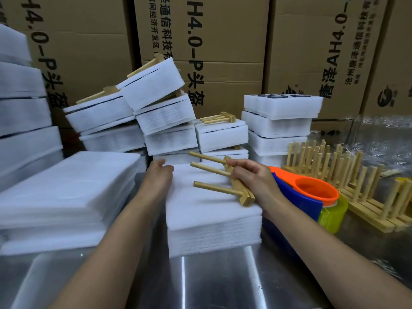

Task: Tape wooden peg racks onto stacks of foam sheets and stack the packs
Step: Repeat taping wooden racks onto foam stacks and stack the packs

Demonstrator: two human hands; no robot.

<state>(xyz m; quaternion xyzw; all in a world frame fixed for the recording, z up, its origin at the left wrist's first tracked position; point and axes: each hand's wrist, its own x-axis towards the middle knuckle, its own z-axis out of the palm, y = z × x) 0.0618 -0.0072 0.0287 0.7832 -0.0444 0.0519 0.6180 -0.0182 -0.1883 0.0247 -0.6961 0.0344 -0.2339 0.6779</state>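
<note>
Table point(211, 282) nearest. On it, a foam stack point(211, 210) lies under the right hand point(252, 177), which grips a rack point(223, 188) by its base, pegs pointing left. The left hand point(159, 172), fingers loose, touches the stack's far-left edge. Tape dispenser point(312, 190) sits just right of the grip; finished packs point(160, 112) are piled beyond.

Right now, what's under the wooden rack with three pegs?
A stack of white foam sheets on a shiny metal table. The right hand holds the three-peg wooden rack above; foam right beneath its bar is hidden.
</note>
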